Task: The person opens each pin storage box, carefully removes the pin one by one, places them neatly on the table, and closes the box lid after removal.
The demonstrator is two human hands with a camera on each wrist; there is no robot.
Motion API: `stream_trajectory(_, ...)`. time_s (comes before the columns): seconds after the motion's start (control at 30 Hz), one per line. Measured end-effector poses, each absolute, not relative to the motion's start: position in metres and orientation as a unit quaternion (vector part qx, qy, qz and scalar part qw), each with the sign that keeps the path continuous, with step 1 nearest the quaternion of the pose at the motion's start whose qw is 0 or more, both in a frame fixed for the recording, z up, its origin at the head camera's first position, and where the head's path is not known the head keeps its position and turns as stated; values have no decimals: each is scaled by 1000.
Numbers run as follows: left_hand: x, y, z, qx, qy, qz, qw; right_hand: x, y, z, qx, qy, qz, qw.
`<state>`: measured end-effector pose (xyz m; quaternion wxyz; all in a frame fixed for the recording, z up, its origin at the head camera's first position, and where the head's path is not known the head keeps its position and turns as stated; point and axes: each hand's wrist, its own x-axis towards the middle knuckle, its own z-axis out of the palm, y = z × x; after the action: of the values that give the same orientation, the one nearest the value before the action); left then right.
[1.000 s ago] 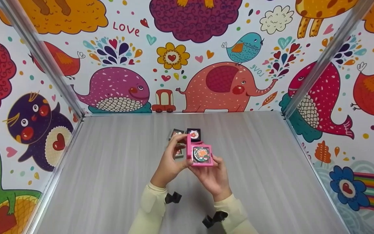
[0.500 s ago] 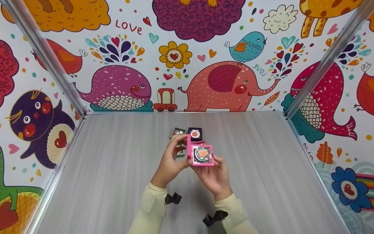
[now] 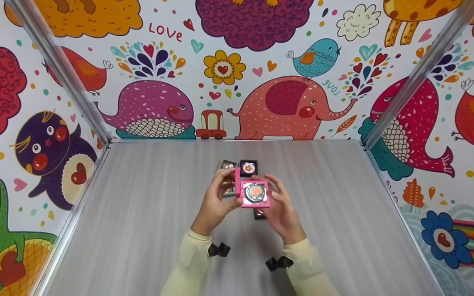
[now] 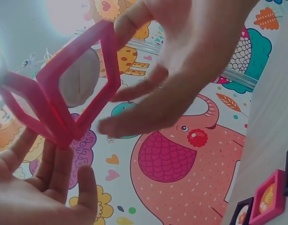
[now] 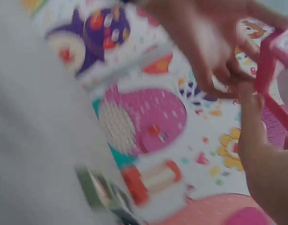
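Note:
A pink hinged display case (image 3: pixel 255 206) stands half unfolded above the table, with a round patterned disc (image 3: pixel 256 192) behind its clear window. My left hand (image 3: pixel 213 204) grips its upright half between thumb and fingers. In the left wrist view my left hand (image 4: pixel 45 192) pinches near the fold of the pink case (image 4: pixel 49 101). My right hand (image 3: pixel 283 211) is at the case's right side, fingers mostly straight and spread. In the left wrist view one fingertip of my right hand (image 4: pixel 176 70) lies against or just beside the frame; I cannot tell if it touches.
On the table (image 3: pixel 146 230), a black framed case (image 3: pixel 248 167) and dark greenish cases (image 3: pixel 229 164) lie behind my hands. Another black case (image 3: pixel 259 213) shows below the pink one. A second pink case (image 4: pixel 268 199) lies among black ones. Patterned panels (image 3: pixel 278 107) enclose the table.
My right hand has come away from under the pink case and moved right, its fingers spreading. A black case below now shows. My left hand keeps its grip.

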<state>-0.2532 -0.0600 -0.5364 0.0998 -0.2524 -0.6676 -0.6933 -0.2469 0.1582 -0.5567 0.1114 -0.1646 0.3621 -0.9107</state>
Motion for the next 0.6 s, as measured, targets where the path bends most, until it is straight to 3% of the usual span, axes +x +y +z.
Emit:
stream_trajectory(0.17, -253, -62, -538, -247, -672, -691, 99, -254, 170, -541, -234, 613, -754, 12)
stream_trajectory(0.37, -252, -62, -542, -248, -672, -691, 98, -259, 176, -526, -305, 731, -611, -8)
stream_trajectory(0.6, -251, -63, -542, -244, -678, -685, 103, -258, 175, -517, -319, 770, -552, -17)
